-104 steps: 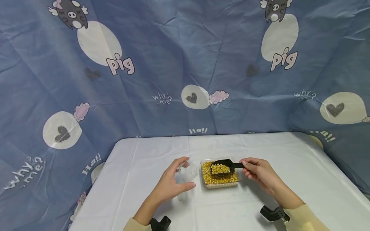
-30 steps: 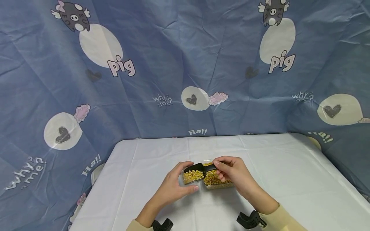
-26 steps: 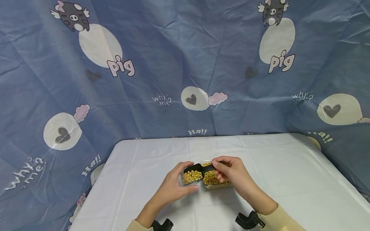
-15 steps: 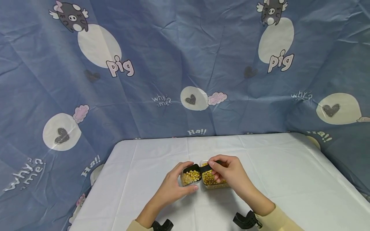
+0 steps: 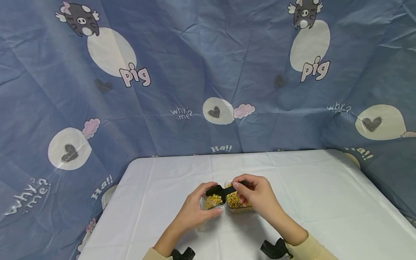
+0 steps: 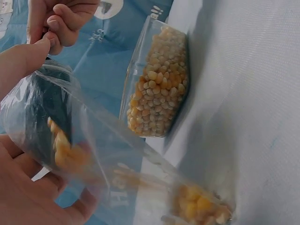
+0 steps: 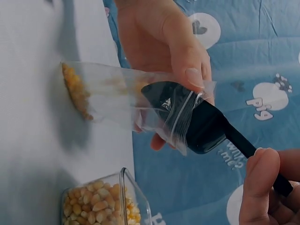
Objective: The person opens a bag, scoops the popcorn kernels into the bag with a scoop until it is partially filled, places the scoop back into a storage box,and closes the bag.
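Observation:
My left hand (image 5: pixel 196 207) holds a clear zip bag (image 7: pixel 112 86) by its mouth, thumb and fingers spread around the sides. With thumb and fingertips my right hand (image 5: pixel 256 195) pinches the handle of a black scoop (image 7: pixel 206 129). The scoop's front is inside the bag's mouth, tilted downward. Yellow corn kernels (image 6: pixel 65 152) slide off it, blurred, down through the bag. At the bag's bottom corner lies a small heap of kernels (image 7: pixel 75 89). Beside the bag, below my right hand, stands a clear rectangular container (image 5: pixel 242 210) of corn, partly hidden by that hand.
A white cloth (image 5: pixel 162 180) covers the table. Behind it hangs a blue patterned curtain (image 5: pixel 182 137). A black wrist camera mount (image 5: pixel 274 249) sits on the right wrist, and another black mount (image 5: pixel 183 254) on the left.
The loaded scoop has moved left from over the container into the bag's mouth. Over the last second it tips further, and its corn runs down into the bag. The left hand stays nearly still.

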Available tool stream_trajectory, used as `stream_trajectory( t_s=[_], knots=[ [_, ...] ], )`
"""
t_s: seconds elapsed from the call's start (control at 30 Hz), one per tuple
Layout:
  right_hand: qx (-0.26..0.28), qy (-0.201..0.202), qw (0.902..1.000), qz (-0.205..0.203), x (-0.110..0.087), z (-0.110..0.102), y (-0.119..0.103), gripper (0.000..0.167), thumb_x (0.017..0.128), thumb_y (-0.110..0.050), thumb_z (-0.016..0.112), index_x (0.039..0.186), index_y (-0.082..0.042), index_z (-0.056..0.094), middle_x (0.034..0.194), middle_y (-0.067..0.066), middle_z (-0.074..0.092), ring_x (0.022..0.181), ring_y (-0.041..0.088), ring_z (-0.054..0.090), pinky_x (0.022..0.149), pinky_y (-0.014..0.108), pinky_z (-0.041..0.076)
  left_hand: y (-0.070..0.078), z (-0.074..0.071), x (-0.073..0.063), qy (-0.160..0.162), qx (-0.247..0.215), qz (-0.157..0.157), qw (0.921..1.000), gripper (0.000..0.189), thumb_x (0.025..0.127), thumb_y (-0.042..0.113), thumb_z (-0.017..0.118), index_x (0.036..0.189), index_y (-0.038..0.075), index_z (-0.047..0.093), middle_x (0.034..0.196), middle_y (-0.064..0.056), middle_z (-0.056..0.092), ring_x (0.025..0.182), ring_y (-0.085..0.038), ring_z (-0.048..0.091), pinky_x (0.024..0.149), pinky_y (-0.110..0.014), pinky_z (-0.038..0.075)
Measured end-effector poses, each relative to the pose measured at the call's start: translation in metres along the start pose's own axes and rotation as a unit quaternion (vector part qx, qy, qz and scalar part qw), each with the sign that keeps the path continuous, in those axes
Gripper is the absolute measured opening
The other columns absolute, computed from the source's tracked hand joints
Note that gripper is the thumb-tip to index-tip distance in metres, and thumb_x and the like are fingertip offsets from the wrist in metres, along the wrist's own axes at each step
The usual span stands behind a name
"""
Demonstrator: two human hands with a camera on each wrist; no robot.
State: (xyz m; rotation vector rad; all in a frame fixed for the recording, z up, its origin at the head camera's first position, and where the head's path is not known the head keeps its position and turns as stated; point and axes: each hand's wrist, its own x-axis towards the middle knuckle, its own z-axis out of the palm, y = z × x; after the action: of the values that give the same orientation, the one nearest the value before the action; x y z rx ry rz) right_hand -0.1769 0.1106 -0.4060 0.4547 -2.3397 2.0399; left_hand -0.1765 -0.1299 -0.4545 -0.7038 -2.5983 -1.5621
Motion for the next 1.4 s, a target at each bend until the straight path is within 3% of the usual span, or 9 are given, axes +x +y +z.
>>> stream_trajectory(
  t_s=[0.27,0.57,0.77,0.9,1.07,1.27,1.4],
  knots=[
    [0.004,-0.002,1.0000,-0.005,0.001,0.004,0.001,0.013,0.096,-0.017,0.071,0.101,-0.006,0.074,0.077,0.030,0.063,0.054,0.018,0.058,0.050,0.037,0.055,-0.003,0.001,0.000,0.004,-0.001,-0.010,0.9999,0.072,0.081,0.037,0.086,0.142,0.042,0.048,0.138,0.016,0.053,0.128,-0.015,0.051,0.103,-0.054,0.040],
    [-0.016,0.005,0.9991,-0.040,0.000,0.006,-0.001,0.007,0.095,-0.018,0.072,0.098,-0.012,0.074,0.073,0.023,0.063,0.054,0.027,0.059,0.051,0.044,0.055,-0.001,0.000,0.000,0.008,0.003,-0.033,0.9994,0.081,0.077,0.051,0.085,0.146,0.042,0.044,0.144,0.010,0.051,0.135,-0.021,0.046,0.105,-0.059,0.038],
    [-0.070,0.007,0.9947,-0.075,-0.002,0.008,-0.002,0.004,0.095,-0.022,0.072,0.098,-0.020,0.074,0.070,0.011,0.065,0.054,0.032,0.060,0.049,0.034,0.052,0.000,0.000,-0.001,0.014,0.013,-0.052,0.9985,0.090,0.074,0.053,0.086,0.150,0.035,0.041,0.142,0.005,0.054,0.135,-0.024,0.046,0.105,-0.060,0.038],
    [-0.113,0.005,0.9884,-0.102,-0.003,0.008,-0.003,0.004,0.096,-0.023,0.072,0.098,-0.023,0.075,0.071,0.000,0.066,0.051,0.021,0.058,0.046,0.029,0.049,-0.001,0.002,-0.001,0.016,0.021,-0.050,0.9984,0.088,0.075,0.051,0.087,0.148,0.029,0.043,0.136,0.005,0.058,0.133,-0.022,0.049,0.106,-0.058,0.038],
    [-0.171,0.011,0.9719,-0.162,-0.004,0.007,-0.003,0.008,0.097,-0.020,0.070,0.100,-0.027,0.074,0.078,-0.012,0.066,0.050,0.008,0.054,0.046,0.027,0.047,-0.002,0.003,0.000,0.019,0.024,-0.042,0.9986,0.080,0.078,0.041,0.087,0.145,0.025,0.046,0.137,0.005,0.057,0.134,-0.023,0.048,0.107,-0.056,0.038],
    [-0.206,0.021,0.9545,-0.215,-0.005,0.003,-0.006,0.012,0.096,-0.018,0.071,0.101,-0.029,0.073,0.093,-0.013,0.070,0.058,0.005,0.057,0.053,0.025,0.050,-0.002,0.003,0.000,0.015,0.023,-0.047,0.9985,0.080,0.078,0.050,0.084,0.145,0.027,0.046,0.142,0.005,0.054,0.139,-0.026,0.043,0.108,-0.059,0.035],
    [-0.204,0.021,0.9519,-0.227,-0.005,0.000,-0.010,0.006,0.097,-0.019,0.071,0.101,-0.022,0.074,0.093,-0.011,0.071,0.059,0.006,0.059,0.052,0.025,0.050,-0.002,0.002,0.000,0.018,0.024,-0.041,0.9987,0.080,0.078,0.052,0.084,0.144,0.027,0.047,0.141,0.004,0.054,0.138,-0.026,0.045,0.108,-0.058,0.036]
  ],
)
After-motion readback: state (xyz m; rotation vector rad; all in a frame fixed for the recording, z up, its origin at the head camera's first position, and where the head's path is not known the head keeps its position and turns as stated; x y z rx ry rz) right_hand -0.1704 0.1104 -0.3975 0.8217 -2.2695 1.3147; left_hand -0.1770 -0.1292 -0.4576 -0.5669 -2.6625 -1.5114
